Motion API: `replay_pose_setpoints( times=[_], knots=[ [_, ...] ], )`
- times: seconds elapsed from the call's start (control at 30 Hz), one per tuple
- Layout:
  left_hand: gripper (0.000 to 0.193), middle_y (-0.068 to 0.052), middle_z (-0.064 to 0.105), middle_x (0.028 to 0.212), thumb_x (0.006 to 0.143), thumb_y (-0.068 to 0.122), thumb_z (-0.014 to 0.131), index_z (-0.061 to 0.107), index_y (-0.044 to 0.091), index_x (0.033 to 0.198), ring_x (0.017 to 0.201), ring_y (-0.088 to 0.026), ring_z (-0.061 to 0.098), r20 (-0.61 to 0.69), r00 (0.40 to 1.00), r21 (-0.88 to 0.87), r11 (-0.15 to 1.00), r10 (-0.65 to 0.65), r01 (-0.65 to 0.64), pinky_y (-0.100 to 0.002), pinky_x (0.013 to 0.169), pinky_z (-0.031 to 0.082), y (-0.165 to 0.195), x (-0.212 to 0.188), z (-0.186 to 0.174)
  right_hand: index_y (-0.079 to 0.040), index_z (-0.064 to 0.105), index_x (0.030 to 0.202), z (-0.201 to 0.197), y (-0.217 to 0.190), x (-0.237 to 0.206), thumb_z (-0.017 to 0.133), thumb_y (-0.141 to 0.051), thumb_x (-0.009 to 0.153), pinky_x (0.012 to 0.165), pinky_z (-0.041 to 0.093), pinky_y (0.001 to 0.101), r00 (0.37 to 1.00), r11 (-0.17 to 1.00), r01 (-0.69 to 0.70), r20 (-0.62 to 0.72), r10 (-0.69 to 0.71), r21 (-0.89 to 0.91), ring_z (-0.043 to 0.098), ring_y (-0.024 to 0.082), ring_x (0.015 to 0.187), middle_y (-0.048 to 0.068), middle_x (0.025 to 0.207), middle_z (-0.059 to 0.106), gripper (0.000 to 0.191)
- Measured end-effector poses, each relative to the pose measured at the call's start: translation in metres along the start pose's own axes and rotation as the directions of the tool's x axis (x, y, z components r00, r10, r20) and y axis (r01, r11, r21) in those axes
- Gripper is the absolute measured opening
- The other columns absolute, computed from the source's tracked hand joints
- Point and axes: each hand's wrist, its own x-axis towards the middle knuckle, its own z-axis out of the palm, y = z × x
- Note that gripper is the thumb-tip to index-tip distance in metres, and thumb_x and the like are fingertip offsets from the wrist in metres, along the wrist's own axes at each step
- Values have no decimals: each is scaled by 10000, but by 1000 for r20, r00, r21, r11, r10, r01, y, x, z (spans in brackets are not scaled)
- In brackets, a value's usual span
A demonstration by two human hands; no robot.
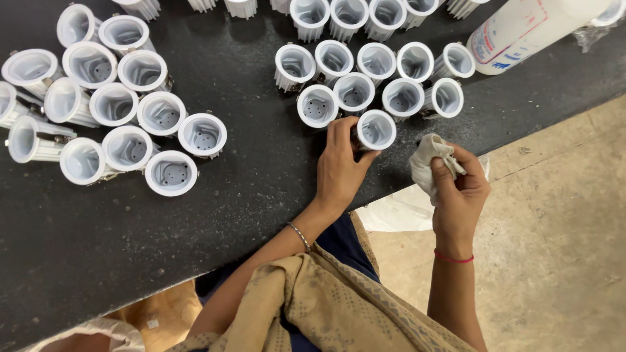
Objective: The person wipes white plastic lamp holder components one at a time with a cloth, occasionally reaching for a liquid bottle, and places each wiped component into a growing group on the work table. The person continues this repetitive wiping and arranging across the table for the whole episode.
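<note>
while the left hand (339,166) grips one white cup-shaped housing (376,129) at the near edge of the dark table (261,195), its fingers wrap the ribbed side so the open mouth faces up. the right hand (458,189) has its fingers closed on a bunched white cloth (427,160) just beside that housing. more housings (372,72) stand mouth-up in clusters behind, and a white tube (521,29) lies at the far right.
</note>
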Motion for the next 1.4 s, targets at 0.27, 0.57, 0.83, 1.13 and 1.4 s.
replay_pose_setpoints(
  times=[0.27, 0.57, 0.83, 1.13, 1.4],
  knots=[
    [387, -115, 551, 1337, 953, 44, 721, 540, 98, 1291, 1151, -308, 655, -105, 982, 138, 980, 155, -140, -405, 959, 556, -6, -18, -38, -19, 669, 1306, 8, 16, 10, 694, -21, 1062, 843, 513, 202, 999, 996, 38, 39, -35, -75, 628, 55, 972, 14, 1166, 700, 246],
    [810, -210, 283, 1633, 717, 266, 928, 587, 8, 1405, 1531, -420, 197, -195, 970, 801, 594, 144, 73, -631, 1208, 172, -24, 3, -193, -39, 678, 1286, 40, 4, 9, 703, -12, 1073, 628, 384, 169, 996, 1000, -11, 92, 12, -16, 532, 18, 752, -28, 1010, 671, 216],
    [688, -150, 330, 1602, 581, 227, 956, 687, 138, 1208, 1511, -411, 230, 8, 990, 640, 760, 142, -114, -616, 1214, 191, -24, -13, -185, -41, 682, 1222, 66, -9, -3, 692, -13, 1086, 671, 382, 169, 983, 995, 49, 178, -32, -90, 522, -13, 758, -46, 994, 640, 139],
    [711, -100, 672, 1290, 765, 82, 869, 528, 95, 1389, 1224, -303, 669, -22, 996, -66, 994, -90, 88, -404, 991, 542, -48, -37, -153, -27, 720, 1189, 127, -24, -25, 708, 22, 977, 845, 491, 236, 878, 915, 306, 450, -163, -264, 624, 110, 1015, 40, 1140, 665, 218],
    [635, -129, 699, 1280, 695, 24, 876, 644, 77, 1283, 1197, -349, 672, -99, 993, 70, 996, 71, -64, -434, 1003, 528, -56, -41, -149, -82, 723, 1206, 178, -39, -17, 701, 62, 937, 776, 535, 306, 802, 801, 461, 565, -193, -382, 690, 206, 937, 93, 1159, 678, 306]
  ],
)
